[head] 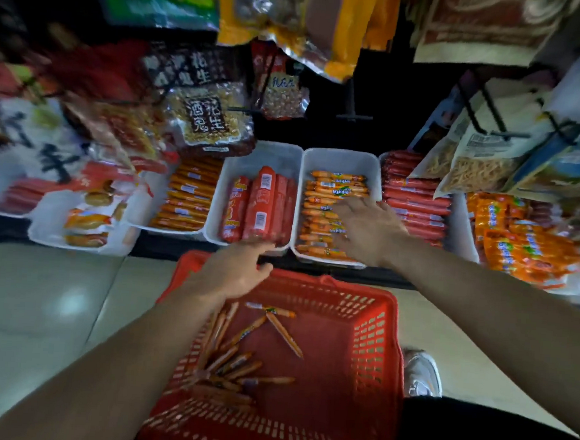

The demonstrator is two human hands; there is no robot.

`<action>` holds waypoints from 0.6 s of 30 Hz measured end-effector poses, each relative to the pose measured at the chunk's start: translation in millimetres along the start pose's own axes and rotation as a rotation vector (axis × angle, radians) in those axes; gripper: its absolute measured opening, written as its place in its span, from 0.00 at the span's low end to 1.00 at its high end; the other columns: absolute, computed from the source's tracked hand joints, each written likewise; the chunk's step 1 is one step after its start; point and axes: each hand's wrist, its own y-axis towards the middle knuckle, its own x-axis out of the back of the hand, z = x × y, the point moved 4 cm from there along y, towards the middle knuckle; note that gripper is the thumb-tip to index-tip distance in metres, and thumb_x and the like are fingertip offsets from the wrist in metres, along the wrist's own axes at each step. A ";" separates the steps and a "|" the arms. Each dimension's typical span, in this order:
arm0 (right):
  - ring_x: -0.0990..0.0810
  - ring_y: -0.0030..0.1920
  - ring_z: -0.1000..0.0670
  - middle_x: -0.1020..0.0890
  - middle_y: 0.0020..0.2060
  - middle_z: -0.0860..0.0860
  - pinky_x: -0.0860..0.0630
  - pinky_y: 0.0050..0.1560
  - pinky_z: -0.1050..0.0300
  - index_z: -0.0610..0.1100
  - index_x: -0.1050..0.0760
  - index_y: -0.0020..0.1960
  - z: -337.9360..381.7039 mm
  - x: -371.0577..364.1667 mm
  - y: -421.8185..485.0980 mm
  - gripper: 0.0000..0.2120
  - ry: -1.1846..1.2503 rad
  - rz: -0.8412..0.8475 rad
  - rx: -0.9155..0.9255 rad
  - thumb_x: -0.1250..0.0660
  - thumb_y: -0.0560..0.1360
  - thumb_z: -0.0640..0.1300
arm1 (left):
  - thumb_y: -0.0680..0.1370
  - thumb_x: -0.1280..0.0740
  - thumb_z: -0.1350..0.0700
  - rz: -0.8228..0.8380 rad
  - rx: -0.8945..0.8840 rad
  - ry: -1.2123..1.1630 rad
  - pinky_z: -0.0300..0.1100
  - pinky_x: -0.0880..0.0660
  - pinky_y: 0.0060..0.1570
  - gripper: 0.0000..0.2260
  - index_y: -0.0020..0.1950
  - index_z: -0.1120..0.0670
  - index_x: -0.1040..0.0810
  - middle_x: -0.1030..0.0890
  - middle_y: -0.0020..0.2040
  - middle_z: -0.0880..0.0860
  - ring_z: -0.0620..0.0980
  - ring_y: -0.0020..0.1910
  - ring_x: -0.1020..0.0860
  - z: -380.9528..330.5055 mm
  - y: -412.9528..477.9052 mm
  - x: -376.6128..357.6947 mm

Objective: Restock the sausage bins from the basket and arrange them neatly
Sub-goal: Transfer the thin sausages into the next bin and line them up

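Head view: the right hand [367, 225] lies flat, fingers spread and gripping nothing, on the thin orange sausages [331, 202] in the white bin [371, 163] beyond the red basket [369, 345]. The left hand [233, 271] hovers open over the basket's far rim. More loose sausages [237, 364] wait inside the basket. Pressing sideways could skew the rows or spill some over the bin's front lip.

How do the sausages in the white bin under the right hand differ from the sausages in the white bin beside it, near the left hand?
The sausages under the right hand are thin and orange; the sausages by the left hand are thick and red. The orange ones lie crosswise in the bin; the red ones lie lengthwise. Both fill white bins side by side.
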 end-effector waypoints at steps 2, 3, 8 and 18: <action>0.36 0.73 0.39 0.36 0.75 0.44 0.37 0.71 0.41 0.46 0.40 0.78 27.9 21.3 -7.6 0.29 -0.027 -0.012 0.043 0.42 0.80 0.56 | 0.81 0.36 0.46 -0.012 0.094 -0.014 0.42 0.31 0.65 0.21 0.74 0.46 0.28 0.25 0.72 0.49 0.51 0.69 0.27 20.2 -34.4 1.2; 0.35 0.72 0.39 0.35 0.74 0.44 0.37 0.70 0.41 0.46 0.40 0.77 40.7 26.5 -10.6 0.29 -0.041 -0.018 0.056 0.42 0.80 0.56 | 0.81 0.36 0.46 -0.012 0.135 -0.027 0.42 0.31 0.64 0.20 0.72 0.47 0.26 0.23 0.70 0.51 0.51 0.68 0.25 29.6 -49.0 -1.2; 0.31 0.69 0.37 0.32 0.71 0.42 0.30 0.67 0.42 0.45 0.36 0.75 98.1 -22.3 -30.7 0.29 0.083 0.018 0.066 0.39 0.78 0.56 | 0.79 0.34 0.47 0.058 0.245 -0.083 0.47 0.27 0.61 0.19 0.68 0.52 0.24 0.20 0.63 0.57 0.58 0.63 0.22 73.3 -109.4 -58.4; 0.35 0.73 0.38 0.39 0.76 0.44 0.32 0.69 0.39 0.49 0.41 0.77 165.1 -253.2 -59.7 0.35 0.231 0.559 -0.027 0.34 0.76 0.59 | 0.67 0.28 0.32 0.352 0.212 -0.001 0.54 0.27 0.66 0.42 0.78 0.43 0.35 0.29 0.73 0.54 0.59 0.70 0.27 133.5 -116.0 -197.9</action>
